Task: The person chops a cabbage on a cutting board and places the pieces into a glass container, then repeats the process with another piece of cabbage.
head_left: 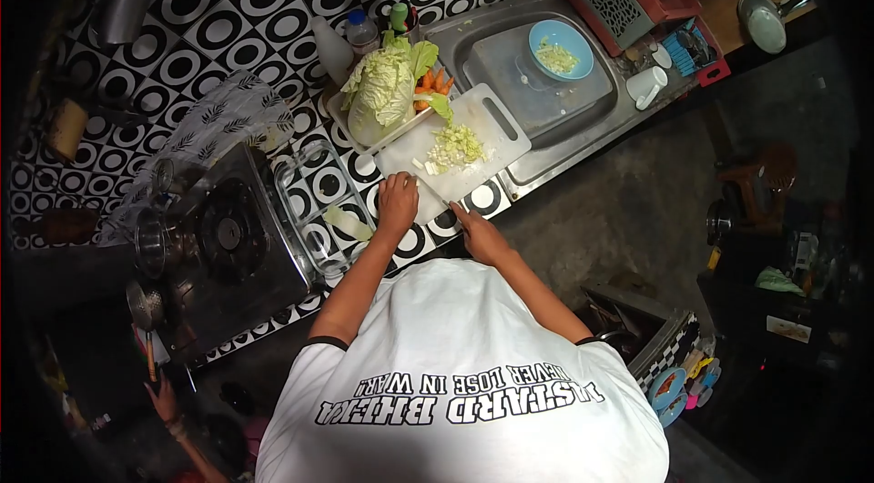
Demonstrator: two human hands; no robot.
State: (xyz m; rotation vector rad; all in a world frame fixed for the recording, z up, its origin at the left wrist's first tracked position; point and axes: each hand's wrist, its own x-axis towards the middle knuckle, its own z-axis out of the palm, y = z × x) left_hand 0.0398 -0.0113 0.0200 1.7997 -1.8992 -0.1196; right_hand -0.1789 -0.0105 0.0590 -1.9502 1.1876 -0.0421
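Note:
My right hand (478, 233) is wrapped around the handle of a knife (435, 192), whose blade points up and left over the white cutting board (496, 155). Curled at the board's left edge, my left hand (398, 199) is beside the blade tip; whatever lies under its fingers is too small to make out. Chopped cabbage (457, 146) sits in a loose pile just beyond the knife. Behind the board, a tray (407, 130) holds a large napa cabbage (381, 91) and several carrots (435, 90).
A blue bowl (583, 44) with chopped pieces stands over the metal sink (528, 175). To the left are a glass dish (296, 196) with a pale leaf piece (348, 223) and a gas stove (232, 228). Another person's hand (164, 399) shows at lower left.

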